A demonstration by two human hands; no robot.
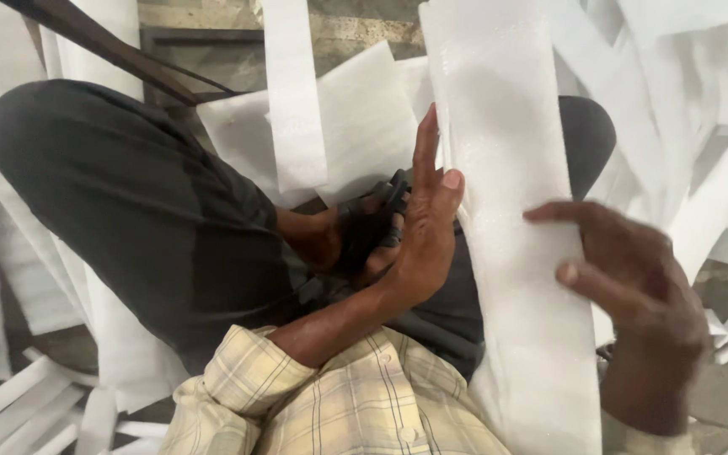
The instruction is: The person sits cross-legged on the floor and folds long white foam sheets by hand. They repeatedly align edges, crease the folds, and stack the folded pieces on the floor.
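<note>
A wide white foam strip runs from the top of the view down over my lap. My left hand is at its left edge, with the index finger stretched up along the edge and the thumb pressed on the foam. The lower fingers of that hand curl around a black tool, possibly scissors, mostly hidden. My right hand is over the strip's right edge, finger and thumb spread and touching the foam, gripping nothing that I can see.
My crossed legs in dark trousers fill the left and middle. Many narrower white foam strips hang and lie all around, with cut pieces on the floor at lower left. A dark bar slants across the top left.
</note>
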